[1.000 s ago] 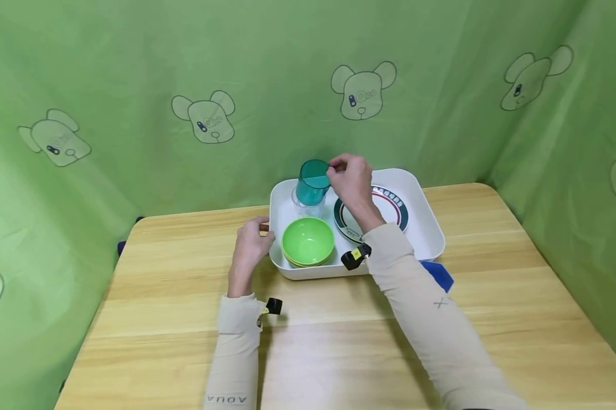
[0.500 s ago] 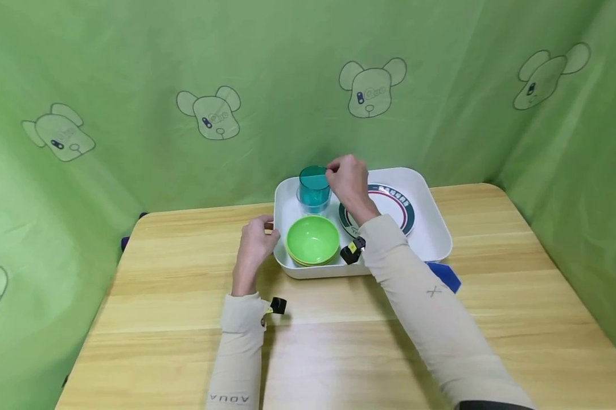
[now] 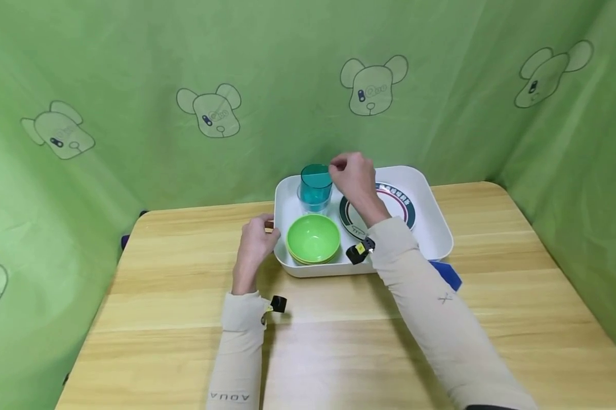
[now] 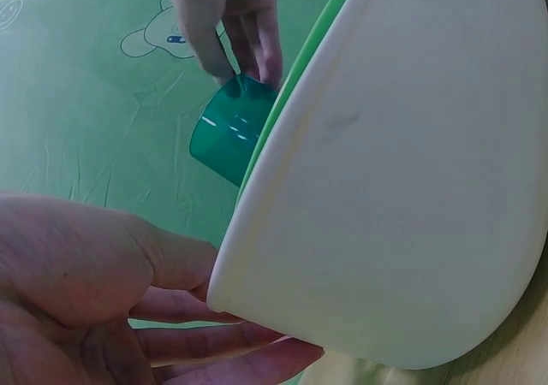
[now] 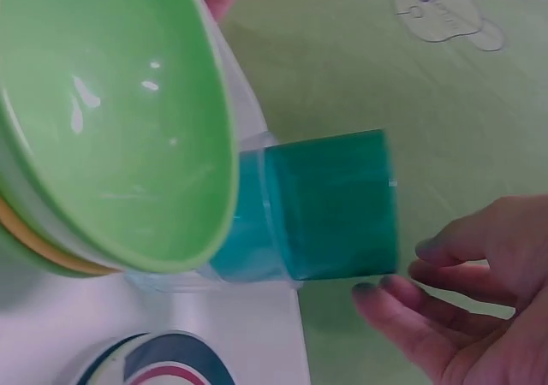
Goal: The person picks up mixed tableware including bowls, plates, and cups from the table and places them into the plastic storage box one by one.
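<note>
A white tray (image 3: 431,228) stands at the back of the table. My left hand (image 3: 255,242) grips its left wall, thumb at the rim and fingers beneath it in the left wrist view. In the tray's back left corner a teal cup (image 3: 315,185) sits nested in a clear cup (image 5: 167,282). My right hand (image 3: 356,177) is just right of the teal cup's rim, thumb and fingers spread with nothing between them in the right wrist view. A stack of bowls, light green bowl (image 3: 313,238) on top, occupies the front left. Plates (image 3: 410,213) lie on the right, partly behind my right wrist.
A blue flat object (image 3: 447,275) pokes out at the tray's front right, partly under my right sleeve. The wooden table (image 3: 159,296) extends around the tray. A green curtain (image 3: 277,85) with mouse-head drawings hangs right behind it.
The teal cup has gone down into the clear cup and stands straighter. My right fingers have let go of its rim and shifted slightly right. The left hand keeps its place at the tray.
</note>
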